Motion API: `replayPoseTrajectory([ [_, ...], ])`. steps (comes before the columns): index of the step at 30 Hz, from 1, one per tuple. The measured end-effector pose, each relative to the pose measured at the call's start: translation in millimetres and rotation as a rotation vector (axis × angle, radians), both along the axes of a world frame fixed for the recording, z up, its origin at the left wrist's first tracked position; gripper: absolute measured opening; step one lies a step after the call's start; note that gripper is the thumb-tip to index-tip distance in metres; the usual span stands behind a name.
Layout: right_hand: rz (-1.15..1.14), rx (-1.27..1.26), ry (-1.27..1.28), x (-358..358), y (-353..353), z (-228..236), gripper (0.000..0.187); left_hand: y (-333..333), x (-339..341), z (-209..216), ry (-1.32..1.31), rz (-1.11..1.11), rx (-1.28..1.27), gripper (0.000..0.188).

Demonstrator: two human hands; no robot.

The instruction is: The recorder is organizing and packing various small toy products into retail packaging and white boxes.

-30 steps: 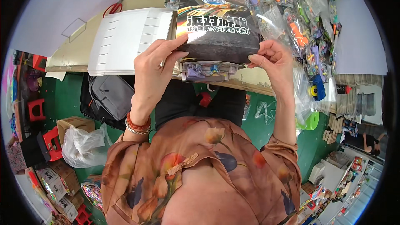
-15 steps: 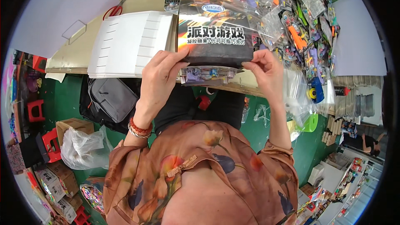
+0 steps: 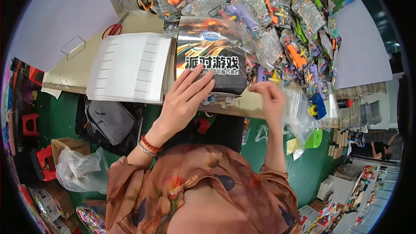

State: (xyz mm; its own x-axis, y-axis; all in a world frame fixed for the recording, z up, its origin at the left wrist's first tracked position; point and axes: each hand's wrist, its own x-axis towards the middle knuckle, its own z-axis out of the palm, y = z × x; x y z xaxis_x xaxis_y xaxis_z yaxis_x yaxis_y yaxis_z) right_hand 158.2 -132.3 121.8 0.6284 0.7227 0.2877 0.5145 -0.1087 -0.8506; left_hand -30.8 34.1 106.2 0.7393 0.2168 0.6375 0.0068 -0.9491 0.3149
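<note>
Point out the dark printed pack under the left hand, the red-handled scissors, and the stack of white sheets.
dark printed pack (image 3: 212, 56): head view, on its upper printed face.
red-handled scissors (image 3: 113, 29): head view, on the red handle loops.
stack of white sheets (image 3: 130, 67): head view, on the top sheet's middle.

Bright, even light fell from overhead, and I saw glare on the clear plastic bags (image 3: 260, 39) piled ahead of me. My right hand (image 3: 271, 99) was smeared with motion blur (the fingertips perhaps pinched, I could not tell), while my left hand (image 3: 186, 99) stayed sharp. Straight edges bowed toward the black fisheye rim.
</note>
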Motion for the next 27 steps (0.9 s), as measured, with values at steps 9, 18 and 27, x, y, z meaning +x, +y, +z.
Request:
replayPoseTrajectory([
  [9, 0.125, -0.136, 0.229, 157.6, 93.7, 10.2, 0.060, -5.8, 3.2, -0.1, -0.055, 0.014, -0.084, 0.044],
  [18, -0.030, 0.227, -0.589, 105.5, 84.9, 77.8, 0.008, -4.2, 3.9, -4.7, -0.084, -0.011, -0.102, 0.051],
  [27, 0.802, 0.276, -0.681, -77.2, -27.8, 91.9, 0.010, -1.1, 5.9, -19.9, -0.169, -0.017, 0.026, 0.045],
])
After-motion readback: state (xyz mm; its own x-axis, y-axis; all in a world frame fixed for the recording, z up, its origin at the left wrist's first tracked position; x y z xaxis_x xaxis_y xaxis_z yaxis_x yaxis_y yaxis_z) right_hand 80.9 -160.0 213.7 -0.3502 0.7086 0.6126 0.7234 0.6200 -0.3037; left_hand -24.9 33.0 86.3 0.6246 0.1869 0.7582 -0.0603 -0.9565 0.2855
